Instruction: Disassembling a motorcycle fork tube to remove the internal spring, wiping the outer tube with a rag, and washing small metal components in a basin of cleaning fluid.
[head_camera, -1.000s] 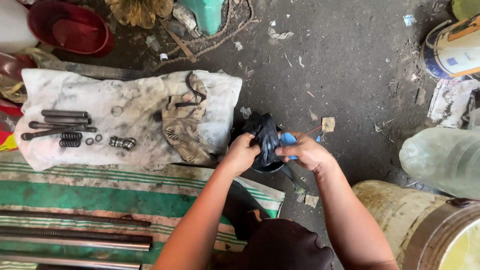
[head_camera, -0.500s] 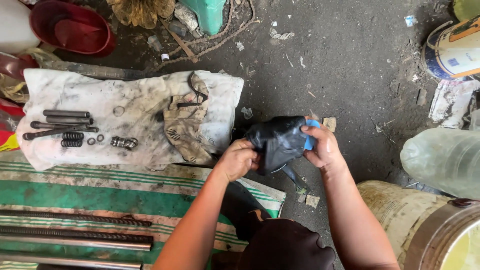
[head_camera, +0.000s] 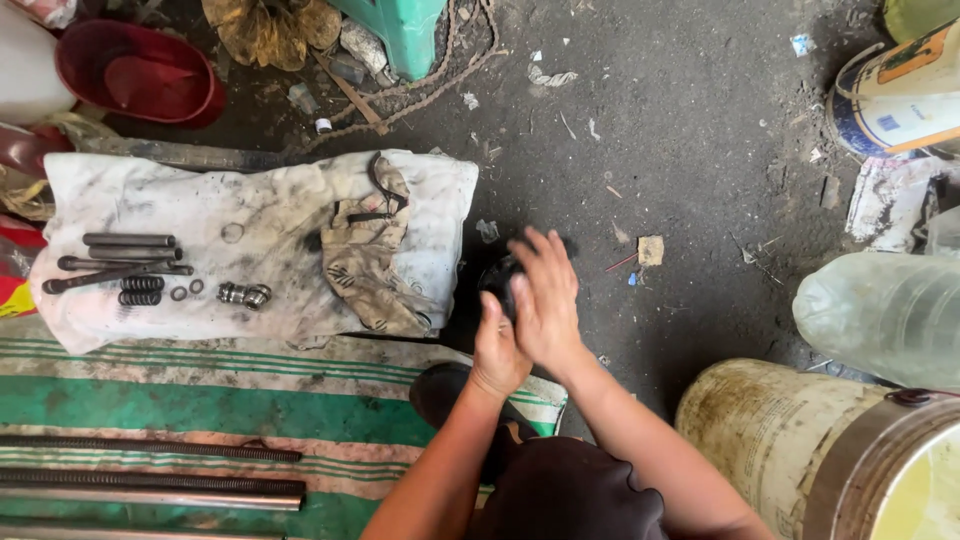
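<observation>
1. Black object (head_camera: 497, 275) mostly hidden behind right hand (head_camera: 545, 300) and left hand (head_camera: 497, 350); kind unreadable.
2. Hand grip on it: cannot tell.
3. Red basin (head_camera: 135, 72), drum (head_camera: 830, 450), rods (head_camera: 150, 490) cut by frame edges.
4. Small parts (head_camera: 245, 294) on cloth (head_camera: 280, 215) too small to identify.
</observation>
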